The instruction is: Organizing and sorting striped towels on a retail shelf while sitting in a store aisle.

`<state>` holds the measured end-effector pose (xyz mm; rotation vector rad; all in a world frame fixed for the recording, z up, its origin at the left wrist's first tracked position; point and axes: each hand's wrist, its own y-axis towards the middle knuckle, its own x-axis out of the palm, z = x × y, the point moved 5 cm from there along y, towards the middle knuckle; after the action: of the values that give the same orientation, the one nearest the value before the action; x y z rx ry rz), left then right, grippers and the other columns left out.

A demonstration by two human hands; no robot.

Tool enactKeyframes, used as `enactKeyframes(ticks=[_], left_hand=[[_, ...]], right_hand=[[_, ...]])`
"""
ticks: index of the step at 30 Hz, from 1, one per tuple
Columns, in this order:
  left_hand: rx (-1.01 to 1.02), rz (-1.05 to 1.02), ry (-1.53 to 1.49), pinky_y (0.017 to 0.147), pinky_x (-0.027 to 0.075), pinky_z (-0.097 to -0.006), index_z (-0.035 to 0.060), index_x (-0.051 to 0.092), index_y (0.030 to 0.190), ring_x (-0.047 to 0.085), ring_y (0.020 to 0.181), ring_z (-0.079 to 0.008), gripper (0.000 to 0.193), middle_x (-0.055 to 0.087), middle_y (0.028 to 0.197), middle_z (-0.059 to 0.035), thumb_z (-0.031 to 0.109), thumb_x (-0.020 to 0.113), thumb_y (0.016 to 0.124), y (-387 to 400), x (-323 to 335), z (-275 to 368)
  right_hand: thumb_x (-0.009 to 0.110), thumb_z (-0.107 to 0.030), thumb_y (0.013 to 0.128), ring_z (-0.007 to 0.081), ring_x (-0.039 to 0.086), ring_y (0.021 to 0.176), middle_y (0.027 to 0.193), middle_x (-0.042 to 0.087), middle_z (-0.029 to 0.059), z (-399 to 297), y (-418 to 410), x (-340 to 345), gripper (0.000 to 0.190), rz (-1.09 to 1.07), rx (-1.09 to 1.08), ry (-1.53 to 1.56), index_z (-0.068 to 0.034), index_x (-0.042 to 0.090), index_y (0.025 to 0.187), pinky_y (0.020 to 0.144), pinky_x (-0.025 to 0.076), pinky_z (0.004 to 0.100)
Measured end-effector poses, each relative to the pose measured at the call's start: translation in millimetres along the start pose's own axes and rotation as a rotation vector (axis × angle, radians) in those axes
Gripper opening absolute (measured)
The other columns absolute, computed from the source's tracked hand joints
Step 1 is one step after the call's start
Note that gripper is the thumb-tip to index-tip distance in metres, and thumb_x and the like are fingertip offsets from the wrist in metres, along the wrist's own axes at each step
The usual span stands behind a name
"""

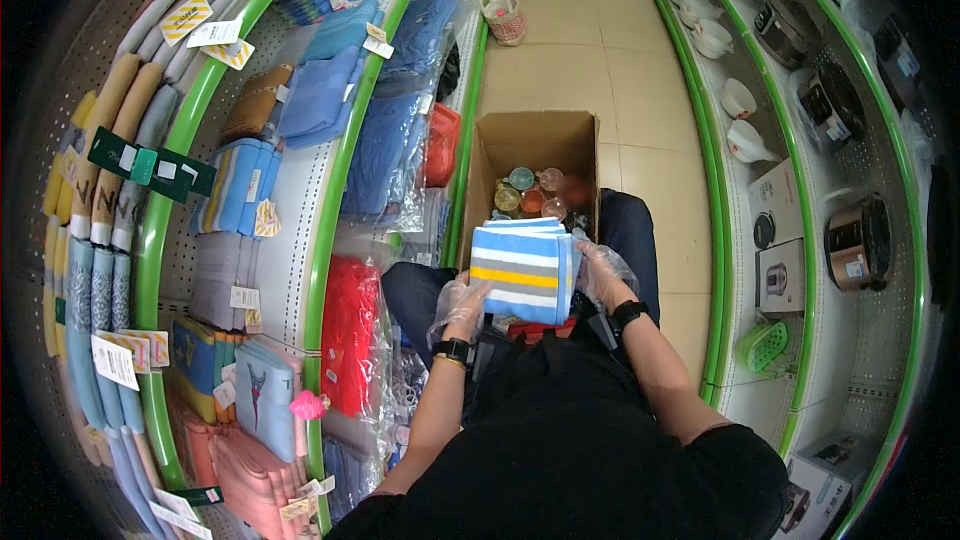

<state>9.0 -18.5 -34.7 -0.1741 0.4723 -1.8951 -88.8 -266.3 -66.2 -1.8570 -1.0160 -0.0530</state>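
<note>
A folded striped towel (521,270) in blue, white, grey and yellow is held level in front of my body. My left hand (461,301), in a clear plastic glove, grips its left edge. At the opposite edge my right hand (602,270), gloved the same way, holds the towel too. Just beyond stands an open cardboard box (536,131) between my knees. Several coloured clear cups (531,200) lie inside it, and the towel hides the near part of the box.
Shelves on the left carry folded towels (319,97), similar striped towels (247,184) and red textiles in plastic (351,334). Right-hand shelves hold rice cookers (859,240), white bowls (739,98) and a green plastic basket (763,346). A woven basket (505,19) stands farther along the tiled aisle.
</note>
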Motion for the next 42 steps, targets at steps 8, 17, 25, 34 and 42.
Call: enactKeyframes(ticks=[8,17,25,34,42], left_hand=[[0.167,-0.031,0.353,0.072,0.049,-0.0291,-0.0011,0.052,0.109,0.059,0.083,-0.0165,0.05,0.062,0.097,-0.0121,0.017,0.075,0.069,26.3,9.5,19.1],[0.062,-0.22,0.023,0.076,0.048,-0.0282,0.0014,0.05,0.108,0.057,0.084,-0.0154,0.047,0.06,0.092,-0.0075,0.007,0.074,0.068,2.5,12.2,60.3],[0.14,-0.526,-0.147,0.09,0.042,-0.029,-0.0003,0.045,0.122,0.054,0.099,-0.0131,0.064,0.056,0.113,-0.008,0.008,0.077,0.067,-56.0,-2.6,123.3],[0.468,-0.431,0.08,0.09,0.041,-0.0269,-0.0007,0.044,0.125,0.052,0.101,-0.0105,0.06,0.058,0.112,-0.0052,0.01,0.073,0.073,-87.6,0.4,179.0],[0.405,-0.504,0.037,0.085,0.043,-0.0255,-0.0002,0.046,0.123,0.053,0.094,-0.0096,0.055,0.059,0.109,-0.004,0.008,0.07,0.074,-86.3,-8.9,173.6]], right_hand=[[0.071,-0.023,0.077,0.0231,0.057,0.098,0.109,0.059,0.0089,9.0,-2.4,12.4,0.047,-0.103,-0.077,-0.295,-0.003,0.053,0.115,0.086,0.046,0.0355],[0.071,-0.009,0.073,0.0198,0.055,0.099,0.111,0.058,0.0113,-13.6,-45.5,39.4,0.05,-0.222,-0.203,-0.428,0.004,0.049,0.117,0.09,0.043,0.0303],[0.071,-0.007,0.066,0.0176,0.054,0.101,0.111,0.059,0.0071,-48.8,-74.8,60.3,0.056,-0.461,-0.405,-0.592,0.0,0.051,0.118,0.091,0.041,0.029],[0.075,-0.003,0.064,0.0155,0.054,0.104,0.114,0.058,0.0066,-75.2,-120.6,93.2,0.061,-0.503,-0.383,-0.553,-0.002,0.05,0.119,0.095,0.04,0.0303],[0.074,-0.002,0.066,0.017,0.052,0.106,0.117,0.055,0.008,-74.5,-130.2,98.9,0.064,-0.625,-0.325,-0.331,0.0,0.045,0.124,0.094,0.041,0.0312]])
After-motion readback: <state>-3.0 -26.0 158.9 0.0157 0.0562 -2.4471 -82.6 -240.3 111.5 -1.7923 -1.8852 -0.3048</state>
